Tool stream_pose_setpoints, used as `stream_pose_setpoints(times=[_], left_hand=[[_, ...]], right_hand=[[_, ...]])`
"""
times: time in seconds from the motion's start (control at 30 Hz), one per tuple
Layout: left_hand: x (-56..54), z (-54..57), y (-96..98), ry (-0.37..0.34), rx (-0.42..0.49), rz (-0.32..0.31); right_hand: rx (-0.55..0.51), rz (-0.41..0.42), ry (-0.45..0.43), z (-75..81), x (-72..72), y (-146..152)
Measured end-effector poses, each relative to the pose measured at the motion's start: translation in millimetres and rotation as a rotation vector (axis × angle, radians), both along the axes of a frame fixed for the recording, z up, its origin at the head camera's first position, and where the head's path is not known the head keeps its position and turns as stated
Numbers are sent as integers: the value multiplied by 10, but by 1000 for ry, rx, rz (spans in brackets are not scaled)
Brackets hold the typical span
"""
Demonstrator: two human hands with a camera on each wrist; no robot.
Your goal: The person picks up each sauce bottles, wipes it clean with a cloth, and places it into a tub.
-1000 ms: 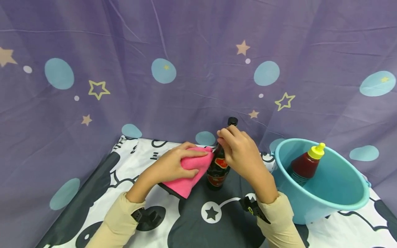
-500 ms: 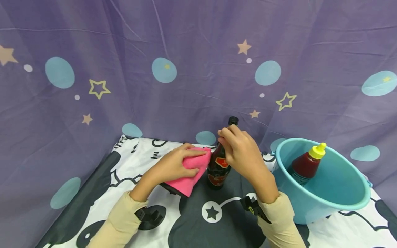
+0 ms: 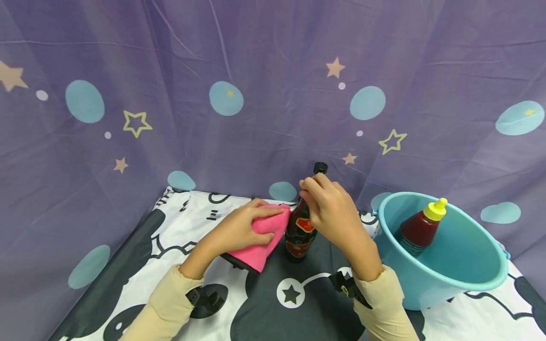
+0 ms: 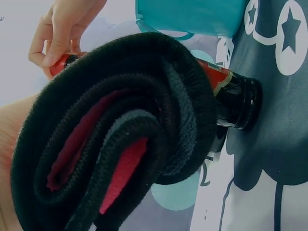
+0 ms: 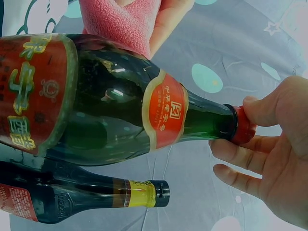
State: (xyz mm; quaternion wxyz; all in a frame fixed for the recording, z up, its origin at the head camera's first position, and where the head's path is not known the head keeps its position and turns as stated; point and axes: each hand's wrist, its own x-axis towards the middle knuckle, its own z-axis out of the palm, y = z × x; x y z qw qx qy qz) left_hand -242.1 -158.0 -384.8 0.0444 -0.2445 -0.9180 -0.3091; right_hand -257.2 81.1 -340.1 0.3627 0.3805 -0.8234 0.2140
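Observation:
My left hand (image 3: 243, 227) grips a folded pink cloth (image 3: 266, 232) with dark edging. It lies close against the left side of a green glass bottle (image 5: 115, 101) with red labels and a red cap (image 5: 245, 124). The bottle stands upright on the patterned sheet. My right hand (image 3: 332, 208) pinches this cap between thumb and fingers at the top. Behind it stands a second dark bottle (image 5: 86, 192) with a black cap and yellow neck band. In the left wrist view the cloth (image 4: 120, 53) hides most of the green bottle; the exact contact cannot be told.
A light blue bucket (image 3: 439, 279) stands right of the right forearm. Inside leans a dark red squeeze bottle (image 3: 420, 229) with a yellow nozzle cap. A purple curtain (image 3: 273, 132) hangs behind the sheet-covered surface (image 3: 200, 203).
The left hand and cloth have shifted slightly; the cloth's upper tip now sits a little farther left beside the bottle. The right hand keeps its hold on the cap.

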Motion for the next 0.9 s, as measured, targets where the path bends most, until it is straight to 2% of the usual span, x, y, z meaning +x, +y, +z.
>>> stream_pose_setpoints(times=[0.27,0.57,0.73,0.9], left_hand=[[-1,-21,-5,32,5,5],[-11,3,-6,12,23,2],[-14,-6,2,-21,40,-1],[-40,-60,4,-100,122,-16]], right_hand=[[2,3,6,8,-7,-14],[3,-6,2,29,-15,-24],[-1,-13,0,22,-8,-20],[0,-18,-7,1,1,-13]])
